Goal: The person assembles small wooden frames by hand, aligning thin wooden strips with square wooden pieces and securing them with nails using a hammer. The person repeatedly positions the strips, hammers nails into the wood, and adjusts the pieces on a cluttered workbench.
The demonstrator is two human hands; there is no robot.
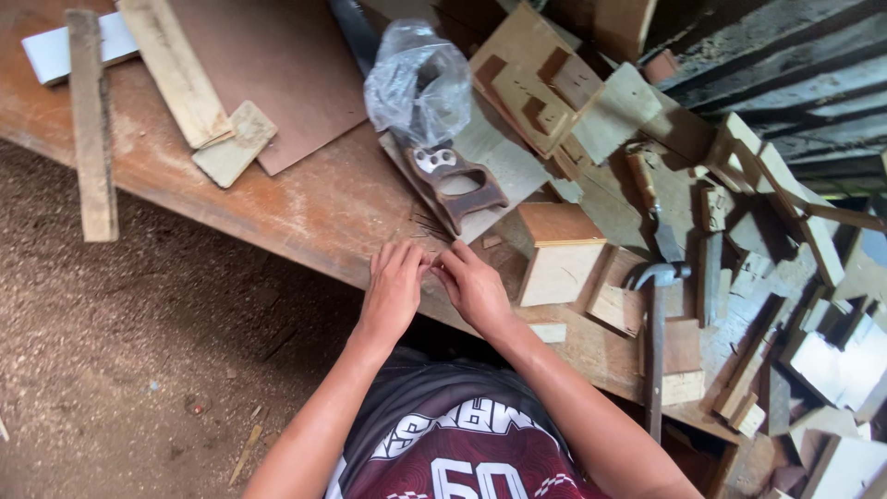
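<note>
Two hands are being brought together at the near edge of a worn wooden bench (305,212), fingertips meeting over a scatter of small dark nails (427,225) lying just beyond them. The left hand (393,291) is being held with fingers curled and pressed together, its tips touching those of the right hand (473,286), which is likewise being drawn into a pinch; whatever is being pinched between them is too small to be made out, though a nail seems likely, judging from the pile close by. The nails are being kept within easy reach, between the hands and the brown handle of a handsaw (457,185), which is lying with its blade running toward the far edge under a crumpled clear plastic bag (418,81). A small plywood box (559,251) is standing just to the right of the hands, apparently being kept near for assembly. A claw hammer (655,346) is lying further right, its handle pointing to the near edge. Offcuts of plywood (545,79) are being piled toward the far right corner, and a loose slat (91,125) is overhanging the near edge at the left.
</note>
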